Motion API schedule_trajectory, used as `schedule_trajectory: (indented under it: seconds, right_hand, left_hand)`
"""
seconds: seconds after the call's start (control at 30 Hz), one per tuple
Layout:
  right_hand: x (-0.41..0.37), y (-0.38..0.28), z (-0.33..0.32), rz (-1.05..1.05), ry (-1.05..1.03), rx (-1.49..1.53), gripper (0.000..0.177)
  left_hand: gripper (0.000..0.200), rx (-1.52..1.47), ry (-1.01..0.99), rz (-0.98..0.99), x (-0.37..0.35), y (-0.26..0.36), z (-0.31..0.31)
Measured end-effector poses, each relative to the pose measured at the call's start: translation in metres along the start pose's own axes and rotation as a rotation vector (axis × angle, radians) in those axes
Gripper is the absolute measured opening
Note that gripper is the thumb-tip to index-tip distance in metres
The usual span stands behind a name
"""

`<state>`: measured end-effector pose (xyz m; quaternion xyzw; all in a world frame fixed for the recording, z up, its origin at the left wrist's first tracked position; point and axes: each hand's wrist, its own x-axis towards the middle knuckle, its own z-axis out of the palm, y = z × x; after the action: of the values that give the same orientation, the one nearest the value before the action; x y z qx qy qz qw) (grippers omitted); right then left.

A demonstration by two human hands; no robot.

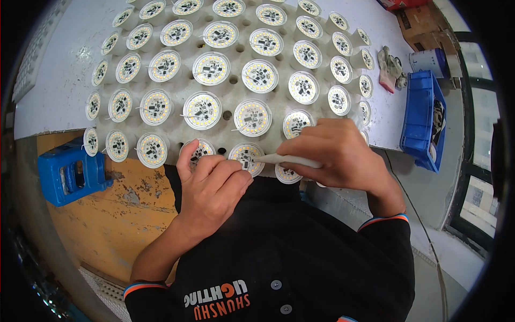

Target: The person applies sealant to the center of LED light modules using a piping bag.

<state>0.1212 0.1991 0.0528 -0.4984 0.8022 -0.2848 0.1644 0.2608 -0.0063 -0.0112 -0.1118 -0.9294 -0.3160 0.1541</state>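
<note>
Rows of round LED bulb bodies with circuit boards stand upright in a pale tray (227, 115). My right hand (332, 155) is closed around a white pen-like tool (292, 160), whose tip touches the board of a front-row bulb (246, 155). My left hand (212, 182) lies at the front edge, its fingers bent over the left side of that bulb and partly covering the bulb (201, 150) beside it. Whether the left fingertips pinch anything is hidden. Another bulb (288, 174) is partly covered by the right hand.
A blue stool (67, 174) stands at the lower left of the white table (59, 102). On the right are a blue crate (421, 115), gloves (390, 70), a white-and-blue bucket (426, 60) and a cardboard box (421, 27). A cable hangs beside the table.
</note>
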Motion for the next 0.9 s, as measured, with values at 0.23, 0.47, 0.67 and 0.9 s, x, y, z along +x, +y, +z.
schedule_trajectory:
  seconds: [0.23,0.47,0.67,0.9]
  right_hand:
    - [-0.009,-0.012,-0.039,0.187,0.376,0.326,0.020]
    - [-0.043,0.043,-0.075,-0.184,0.853,1.039,0.038]
    - [-0.105,0.150,-0.080,-0.465,0.939,1.781,0.037]
    - [-0.153,0.249,0.005,-0.454,1.279,1.950,0.034]
  left_hand:
    - [0.025,-0.448,-0.178,0.156,-0.031,0.000,-0.010]
    - [0.036,-0.521,-0.712,-0.066,-0.010,-0.004,0.011]
    - [0.061,-0.778,-1.081,-0.193,0.006,-0.017,0.045]
    - [0.074,-0.835,-1.002,-0.337,0.003,-0.007,0.050]
